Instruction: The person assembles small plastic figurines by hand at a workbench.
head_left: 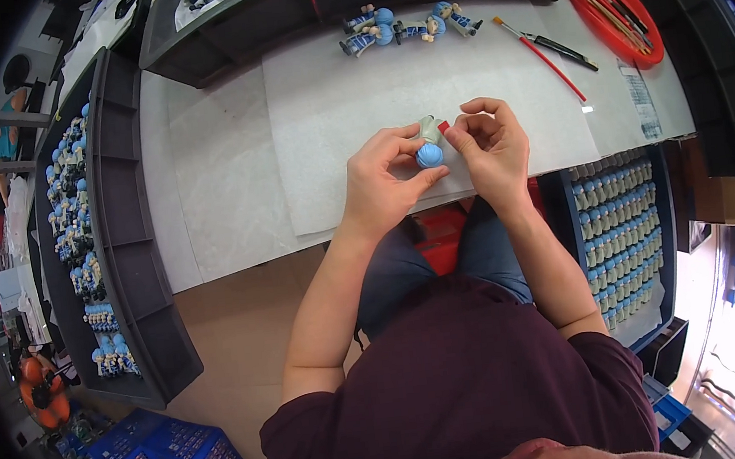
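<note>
Both hands meet over the white mat at the table's near edge. Left hand pinches a small figurine, blue head toward the person. Right hand, fingers curled, pinches its pale body. More figurines lie farther back; red-handled brush to the right.

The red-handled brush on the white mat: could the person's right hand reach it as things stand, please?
Probably yes: the red-handled brush lies on bare mat beyond the right hand, nothing between, though that hand now helps hold a small blue-capped figurine.
</note>
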The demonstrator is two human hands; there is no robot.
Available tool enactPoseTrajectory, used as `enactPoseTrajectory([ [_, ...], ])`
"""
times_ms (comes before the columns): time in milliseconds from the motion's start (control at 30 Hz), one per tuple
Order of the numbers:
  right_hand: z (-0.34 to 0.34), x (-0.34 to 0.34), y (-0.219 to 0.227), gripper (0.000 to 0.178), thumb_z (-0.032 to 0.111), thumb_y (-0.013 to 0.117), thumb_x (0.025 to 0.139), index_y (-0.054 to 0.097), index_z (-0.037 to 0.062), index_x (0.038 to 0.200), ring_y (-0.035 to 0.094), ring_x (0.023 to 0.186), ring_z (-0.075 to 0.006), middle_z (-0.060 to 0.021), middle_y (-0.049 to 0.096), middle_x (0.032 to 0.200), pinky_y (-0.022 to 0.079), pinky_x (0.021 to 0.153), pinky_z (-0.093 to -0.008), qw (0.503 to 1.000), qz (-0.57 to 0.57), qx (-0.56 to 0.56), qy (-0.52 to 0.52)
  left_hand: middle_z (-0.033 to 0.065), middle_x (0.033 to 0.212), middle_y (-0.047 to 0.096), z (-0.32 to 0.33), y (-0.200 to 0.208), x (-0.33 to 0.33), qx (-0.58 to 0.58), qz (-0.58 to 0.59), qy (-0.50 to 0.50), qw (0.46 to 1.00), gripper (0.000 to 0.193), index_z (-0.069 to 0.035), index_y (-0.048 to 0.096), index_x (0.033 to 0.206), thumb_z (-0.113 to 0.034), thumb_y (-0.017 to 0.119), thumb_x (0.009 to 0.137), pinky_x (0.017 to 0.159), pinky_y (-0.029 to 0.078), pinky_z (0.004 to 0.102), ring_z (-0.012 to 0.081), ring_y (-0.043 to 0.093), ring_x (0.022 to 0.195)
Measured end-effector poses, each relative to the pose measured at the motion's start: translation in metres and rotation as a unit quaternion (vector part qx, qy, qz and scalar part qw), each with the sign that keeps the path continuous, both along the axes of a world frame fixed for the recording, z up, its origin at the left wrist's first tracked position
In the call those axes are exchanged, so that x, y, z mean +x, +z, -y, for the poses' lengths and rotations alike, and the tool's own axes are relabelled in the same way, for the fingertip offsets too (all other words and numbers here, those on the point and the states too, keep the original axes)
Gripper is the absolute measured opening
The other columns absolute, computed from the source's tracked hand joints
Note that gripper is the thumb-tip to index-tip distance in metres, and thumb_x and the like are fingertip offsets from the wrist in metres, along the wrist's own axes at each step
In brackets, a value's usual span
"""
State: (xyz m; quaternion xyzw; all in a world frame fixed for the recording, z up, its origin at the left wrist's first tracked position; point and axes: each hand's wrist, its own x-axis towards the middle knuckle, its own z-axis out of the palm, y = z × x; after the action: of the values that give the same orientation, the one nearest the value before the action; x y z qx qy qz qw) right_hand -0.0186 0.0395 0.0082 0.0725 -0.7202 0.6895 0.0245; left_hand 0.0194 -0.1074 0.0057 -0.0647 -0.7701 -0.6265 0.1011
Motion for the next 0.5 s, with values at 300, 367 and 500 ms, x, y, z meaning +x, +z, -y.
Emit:
enactPoseTrajectory([
  [300, 0.0094, -0.0047, 0.0009, 0.024, -0.004, 0.066, 0.075, 0.044, 0.0017, 0.084, 0.055, 0.064, -0.0090, -0.0069, 0.058, 0.069, 0.045, 0.056, -0.0224, 0.995, -0.049, 0.078, -0.045, 0.0161, 0.107, 0.059, -0.0027, -0.0035, -0.0001, -0.045, -0.031, 0.008, 0.998, 0.028, 0.002, 0.064, 0.090, 0.001, 0.076, 0.065, 0.075, 0.053, 0.0262, 0.0169, 0.064, 0.087],
  [367, 0.0110, -0.0057, 0.0017, 0.026, -0.005, 0.066, 0.074, 0.042, 0.0022, 0.081, 0.054, 0.061, -0.0097, -0.0069, 0.057, 0.067, 0.044, 0.054, -0.0227, 0.993, -0.067, 0.090, -0.049, 0.0165, 0.107, 0.059, -0.0027, -0.0034, 0.0010, -0.025, -0.021, 0.005, 0.999, 0.028, 0.002, 0.064, 0.091, 0.001, 0.076, 0.065, 0.075, 0.054, 0.0265, 0.0173, 0.063, 0.088],
  [500, 0.0063, -0.0031, -0.0026, 0.027, -0.005, 0.065, 0.074, 0.039, 0.0028, 0.078, 0.052, 0.059, -0.0092, -0.0074, 0.057, 0.066, 0.044, 0.053, -0.0231, 0.999, -0.025, 0.035, -0.005, 0.0173, 0.106, 0.058, -0.0037, -0.0050, -0.0015, -0.014, -0.037, -0.005, 0.999, 0.028, 0.003, 0.064, 0.091, 0.002, 0.075, 0.066, 0.076, 0.054, 0.0277, 0.0186, 0.063, 0.090],
])
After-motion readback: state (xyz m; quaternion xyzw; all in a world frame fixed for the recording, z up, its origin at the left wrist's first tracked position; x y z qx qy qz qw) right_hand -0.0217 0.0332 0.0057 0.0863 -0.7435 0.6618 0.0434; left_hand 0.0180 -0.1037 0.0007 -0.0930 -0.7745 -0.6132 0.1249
